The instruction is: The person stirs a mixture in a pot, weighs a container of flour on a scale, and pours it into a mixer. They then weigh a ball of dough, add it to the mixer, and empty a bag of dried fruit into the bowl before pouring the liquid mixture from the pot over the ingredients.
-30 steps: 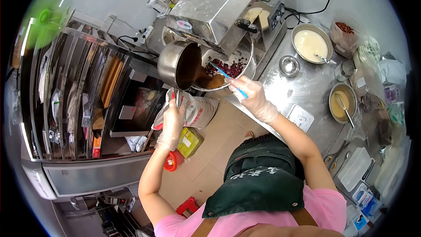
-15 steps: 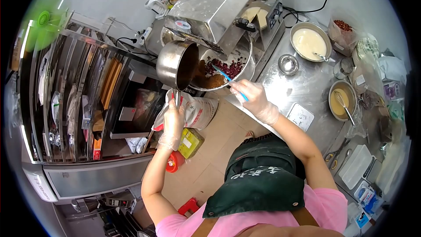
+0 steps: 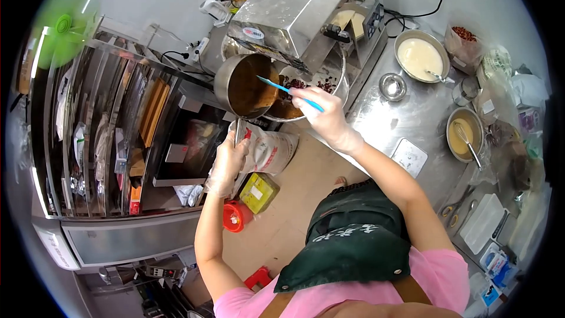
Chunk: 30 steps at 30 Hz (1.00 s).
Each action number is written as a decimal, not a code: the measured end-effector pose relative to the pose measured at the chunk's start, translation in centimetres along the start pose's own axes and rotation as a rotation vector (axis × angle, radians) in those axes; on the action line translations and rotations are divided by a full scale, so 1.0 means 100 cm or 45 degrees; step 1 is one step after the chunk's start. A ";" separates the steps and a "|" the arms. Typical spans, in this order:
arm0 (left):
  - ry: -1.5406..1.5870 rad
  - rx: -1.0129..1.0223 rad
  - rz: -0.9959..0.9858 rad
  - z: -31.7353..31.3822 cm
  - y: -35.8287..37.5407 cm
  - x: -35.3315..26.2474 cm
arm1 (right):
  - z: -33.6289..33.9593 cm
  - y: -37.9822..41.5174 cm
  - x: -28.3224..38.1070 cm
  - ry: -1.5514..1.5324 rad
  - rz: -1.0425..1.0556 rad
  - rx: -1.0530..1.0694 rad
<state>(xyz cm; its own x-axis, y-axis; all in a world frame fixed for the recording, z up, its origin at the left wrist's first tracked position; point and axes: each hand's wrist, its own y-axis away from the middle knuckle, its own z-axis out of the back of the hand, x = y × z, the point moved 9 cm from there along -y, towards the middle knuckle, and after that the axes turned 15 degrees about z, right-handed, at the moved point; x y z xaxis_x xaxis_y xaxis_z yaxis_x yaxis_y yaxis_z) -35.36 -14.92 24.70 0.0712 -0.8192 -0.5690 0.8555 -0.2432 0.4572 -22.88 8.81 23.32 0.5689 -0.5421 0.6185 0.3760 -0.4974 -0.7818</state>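
Observation:
My gloved left hand (image 3: pixel 228 162) is closed around the handle of a steel saucepan (image 3: pixel 223 85). The pan is tilted, its mouth facing the large mixing bowl (image 3: pixel 344 76), and brown residue coats its inside. In my gloved right hand (image 3: pixel 327 120) is a blue spatula (image 3: pixel 282 88), whose tip reaches into the pan's mouth. Dark red pieces (image 3: pixel 326 84) and brown stuff lie in the mixing bowl, partly hidden behind the pan and my right hand.
A steel stand mixer (image 3: pixel 288 6) overhangs the bowl. On the steel table (image 3: pixel 376 121) to the right are a bowl of cream-coloured batter (image 3: pixel 419 56), a small metal bowl (image 3: pixel 392 87) and a bowl with a whisk (image 3: pixel 465 135). A tray rack (image 3: pixel 118 135) stands left; a white sack (image 3: pixel 273 150) sits below.
My right hand has moved the spatula left, from over the mixing bowl into the saucepan. The pan has turned, so more of its inside shows.

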 end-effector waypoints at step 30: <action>0.136 0.424 -0.002 0.022 -0.028 -0.005 | -0.087 -0.083 0.021 -0.184 0.506 0.718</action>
<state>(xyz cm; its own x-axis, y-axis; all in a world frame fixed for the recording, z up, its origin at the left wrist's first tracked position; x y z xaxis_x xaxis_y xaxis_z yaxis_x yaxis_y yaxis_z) -38.88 -14.99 25.18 0.1382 -0.7641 -0.6301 0.6426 -0.4149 0.6441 -31.15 5.93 31.78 0.8184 -0.4954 0.2913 0.4191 0.1676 -0.8923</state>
